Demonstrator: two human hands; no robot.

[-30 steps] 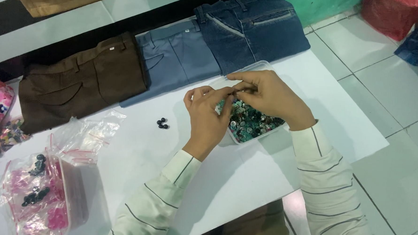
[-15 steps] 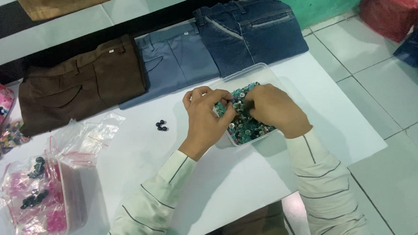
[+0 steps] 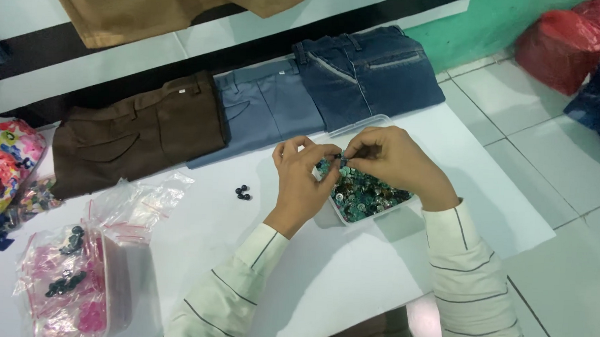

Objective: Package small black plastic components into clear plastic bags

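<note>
While our left hand [image 3: 304,179] and right hand [image 3: 388,159] meet fingertip to fingertip, pinching what seems a small button [image 3: 339,158], the clear tray of buttons [image 3: 366,191] sits directly beneath them, a few dark buttons [image 3: 243,192] lying left of our left hand.

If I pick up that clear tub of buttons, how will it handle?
The clear tub looks thin-walled, so it may flex. It is heaped with loose buttons, so probably heavy for its size, and tilting would likely spill them.

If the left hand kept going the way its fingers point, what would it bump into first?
Most likely the right hand, whose fingertips it nearly meets above the clear tub of buttons. The left hand points that way; depth is uncertain.
</note>
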